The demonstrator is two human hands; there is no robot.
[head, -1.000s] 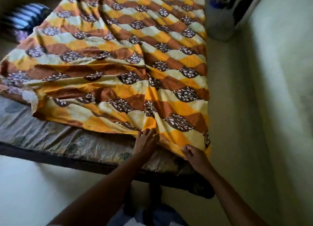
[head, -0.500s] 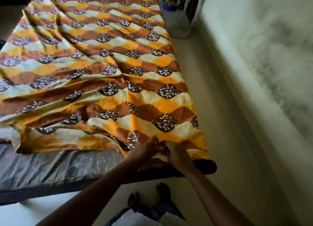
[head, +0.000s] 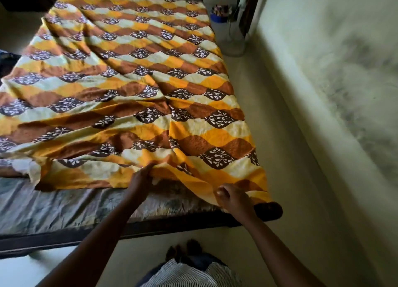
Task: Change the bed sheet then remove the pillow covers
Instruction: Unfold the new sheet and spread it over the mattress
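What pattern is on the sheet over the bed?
The sheet has wavy orange, brown and cream bands with dark leaf motifs; head view.

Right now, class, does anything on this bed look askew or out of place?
The sheet lies skewed and rumpled; its near edge stops short on the left, leaving the mattress bare.

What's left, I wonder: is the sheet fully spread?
Spread, not fully: the sheet lies wrinkled; a near strip of mattress is bare.

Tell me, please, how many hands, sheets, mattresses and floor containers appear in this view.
Hands: 2 (left hand, right hand)
Patterned sheet: 1
Mattress: 1
Container: 1
Total: 5
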